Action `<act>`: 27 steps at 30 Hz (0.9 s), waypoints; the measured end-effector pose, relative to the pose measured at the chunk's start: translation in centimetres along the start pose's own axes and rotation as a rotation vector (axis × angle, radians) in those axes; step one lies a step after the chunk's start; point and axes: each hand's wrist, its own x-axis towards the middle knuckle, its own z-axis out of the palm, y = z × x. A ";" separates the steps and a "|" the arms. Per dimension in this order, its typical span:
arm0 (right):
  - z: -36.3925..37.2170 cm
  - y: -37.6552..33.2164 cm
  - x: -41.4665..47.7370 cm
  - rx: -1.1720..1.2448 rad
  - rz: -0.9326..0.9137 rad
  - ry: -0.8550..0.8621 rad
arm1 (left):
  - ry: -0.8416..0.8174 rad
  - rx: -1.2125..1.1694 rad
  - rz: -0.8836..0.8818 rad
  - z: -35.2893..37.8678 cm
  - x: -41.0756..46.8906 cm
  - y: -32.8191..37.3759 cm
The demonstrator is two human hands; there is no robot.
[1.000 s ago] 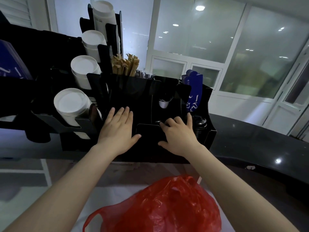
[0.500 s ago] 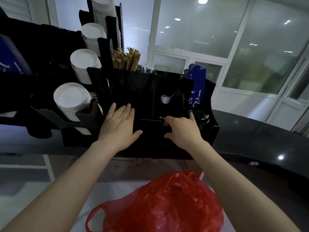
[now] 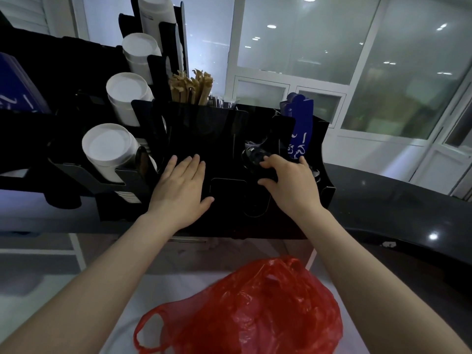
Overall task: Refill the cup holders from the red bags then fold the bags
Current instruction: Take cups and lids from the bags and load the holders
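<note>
Black counter [image 3: 396, 208], red bag [image 3: 268, 310], glass walls [image 3: 293, 42], right hand [image 3: 293, 185] gripping black lid [image 3: 252, 155]

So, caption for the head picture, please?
Left hand flat on the black organizer, right hand gripping dark lids, red bag below.

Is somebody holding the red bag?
No, the red bag lies untouched; the left hand and right hand are at the black holder.
</note>
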 end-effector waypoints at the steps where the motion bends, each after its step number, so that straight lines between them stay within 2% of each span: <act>1: -0.2 -0.1 0.0 0.023 0.003 0.030 | 0.010 -0.022 0.005 0.0 -0.6 0.0; 6: -0.8 -2.5 0.5 0.139 -0.030 0.138 | 0.070 -0.076 0.013 0.8 -5.5 -0.1; 11: 0.6 -6.5 0.7 0.191 -0.166 0.080 | -0.005 -0.085 -0.001 1.3 -7.9 -0.8; 18: 3.3 -9.5 1.7 0.039 -0.214 -0.060 | -0.012 -0.081 -0.047 0.3 -8.0 -1.6; 24: 4.0 -10.4 1.8 0.003 -0.104 0.024 | 0.000 -0.116 -0.044 0.2 -7.8 -1.5; 27: 4.2 -10.1 1.6 -0.121 -0.133 -0.006 | 0.008 -0.123 -0.032 0.2 -7.6 -1.5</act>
